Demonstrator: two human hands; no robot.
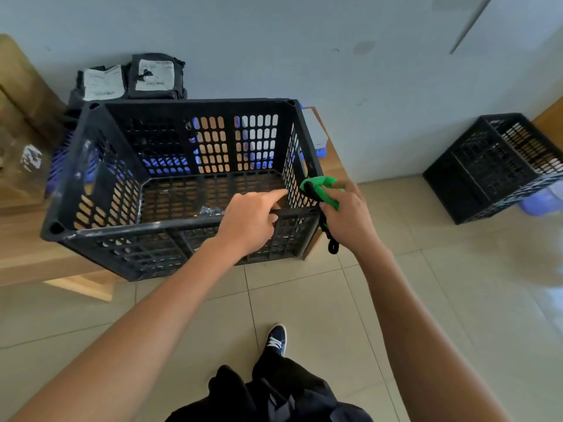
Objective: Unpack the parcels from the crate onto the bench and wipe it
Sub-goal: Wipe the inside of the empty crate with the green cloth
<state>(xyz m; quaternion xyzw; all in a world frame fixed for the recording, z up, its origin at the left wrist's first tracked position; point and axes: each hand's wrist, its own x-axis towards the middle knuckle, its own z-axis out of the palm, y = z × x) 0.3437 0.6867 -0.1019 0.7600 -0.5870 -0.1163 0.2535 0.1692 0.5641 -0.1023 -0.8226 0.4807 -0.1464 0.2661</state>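
A black slotted crate (128, 229) stands on the wooden bench (27, 254), with only a small scrap on its floor. My left hand (253, 220) grips the crate's near rim close to the right corner, forefinger stretched along the inside. My right hand (344, 214) holds a green cloth (323, 190) against the crate's right outer wall; a black cord (332, 242) hangs below it. Two black parcels with white labels (131, 77) lie stacked on the bench behind the crate, against the wall.
A second black crate (493, 169) sits on the tiled floor at the right, a blue thing beside it. Cardboard boxes (21, 95) stand at the far left. A blue basket (64, 166) shows behind the crate's left wall. My shoe (275, 339) is on the floor below.
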